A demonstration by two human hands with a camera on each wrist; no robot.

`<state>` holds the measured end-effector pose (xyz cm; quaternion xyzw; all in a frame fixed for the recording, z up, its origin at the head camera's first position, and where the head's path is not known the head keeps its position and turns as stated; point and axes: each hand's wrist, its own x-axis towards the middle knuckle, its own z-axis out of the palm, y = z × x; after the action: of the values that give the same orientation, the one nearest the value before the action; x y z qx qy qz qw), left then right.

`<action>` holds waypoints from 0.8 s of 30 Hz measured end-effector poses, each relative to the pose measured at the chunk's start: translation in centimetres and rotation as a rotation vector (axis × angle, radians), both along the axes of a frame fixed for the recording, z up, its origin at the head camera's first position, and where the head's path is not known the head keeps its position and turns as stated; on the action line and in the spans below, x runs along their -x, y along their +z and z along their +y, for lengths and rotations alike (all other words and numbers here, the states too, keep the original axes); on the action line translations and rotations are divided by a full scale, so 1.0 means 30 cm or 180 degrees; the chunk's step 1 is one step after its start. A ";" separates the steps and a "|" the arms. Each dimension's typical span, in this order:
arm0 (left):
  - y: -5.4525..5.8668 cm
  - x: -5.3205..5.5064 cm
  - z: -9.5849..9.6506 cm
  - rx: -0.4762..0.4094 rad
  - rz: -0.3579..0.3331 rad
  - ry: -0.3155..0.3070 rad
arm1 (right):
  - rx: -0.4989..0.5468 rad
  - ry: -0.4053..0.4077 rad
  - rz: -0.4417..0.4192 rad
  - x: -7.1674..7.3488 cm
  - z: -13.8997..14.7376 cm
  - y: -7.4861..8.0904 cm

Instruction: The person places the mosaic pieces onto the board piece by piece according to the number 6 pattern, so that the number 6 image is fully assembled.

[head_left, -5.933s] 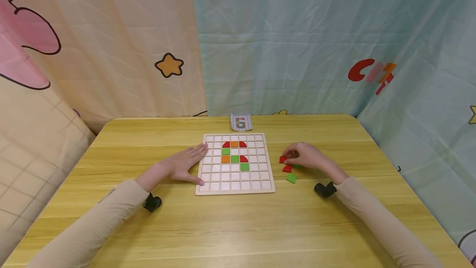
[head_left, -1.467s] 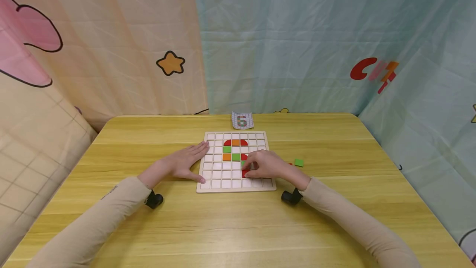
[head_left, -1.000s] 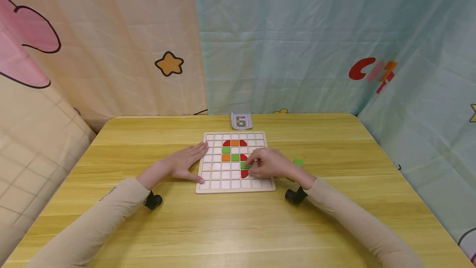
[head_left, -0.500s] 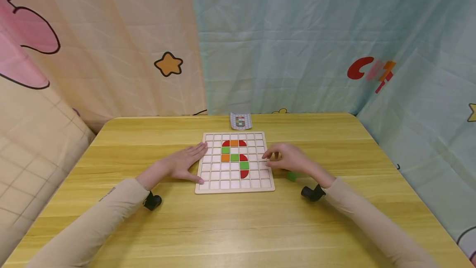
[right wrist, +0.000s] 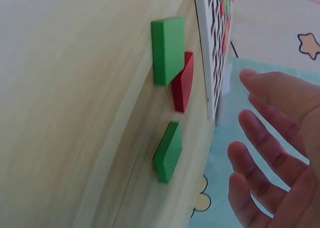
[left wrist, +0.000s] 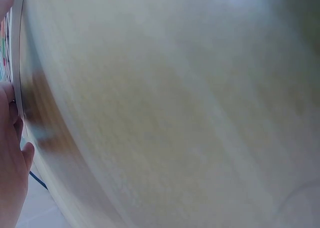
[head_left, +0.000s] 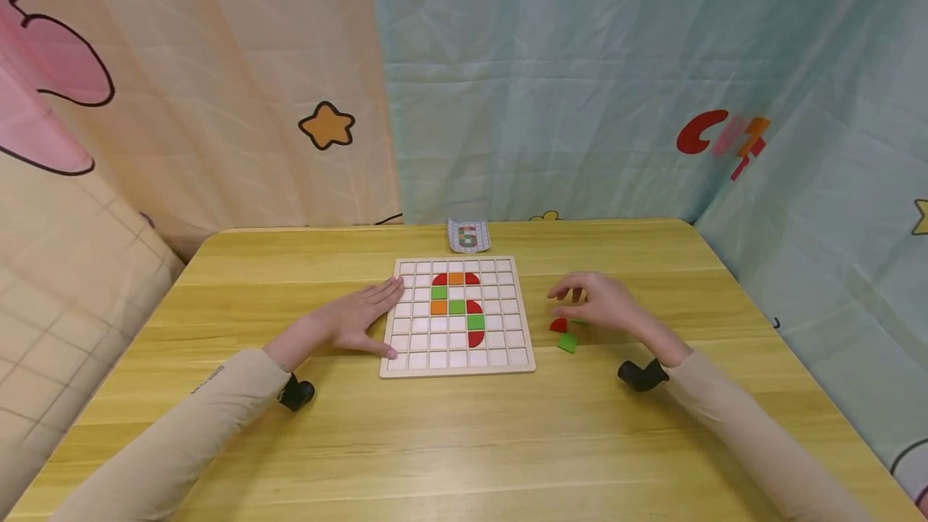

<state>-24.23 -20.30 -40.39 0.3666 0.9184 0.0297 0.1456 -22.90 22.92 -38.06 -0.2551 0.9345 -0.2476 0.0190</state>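
In the head view my left hand (head_left: 360,318) lies with spread, straight fingers on the left edge of a white gridded pattern board (head_left: 438,342). Red, orange and green tiles sit in its cells, among them a red rounded tile (head_left: 476,339) below a green square tile (head_left: 475,322). Off the board's right side, my right hand (head_left: 602,302) hovers beside the loose tiles, thumb and fingers apart and nothing between them. The right wrist view shows these tiles on the table: a red rounded one (right wrist: 184,85) between two green ones, an upper tile (right wrist: 169,50) and a lower tile (right wrist: 169,153).
A small pattern card (head_left: 468,237) with a coloured figure on a grid lies behind the board. The wooden table (head_left: 449,449) reaches back to printed curtains (head_left: 580,103). Black wrist cameras (head_left: 641,375) sit below both wrists.
A red rounded tile has gone into the board below the green one. My right hand let go of it and moved right, back to the loose tiles. My left hand stayed put.
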 end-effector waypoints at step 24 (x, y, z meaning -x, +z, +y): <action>-0.009 0.006 -0.004 0.0036 0.0028 -0.0012 | -0.0336 -0.0270 -0.0107 -0.012 0.139 -0.050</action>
<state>-24.40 -20.41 -40.66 0.3677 0.9185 0.0225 0.1437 -22.55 27.09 -39.57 -0.2097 0.9558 -0.2028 0.0376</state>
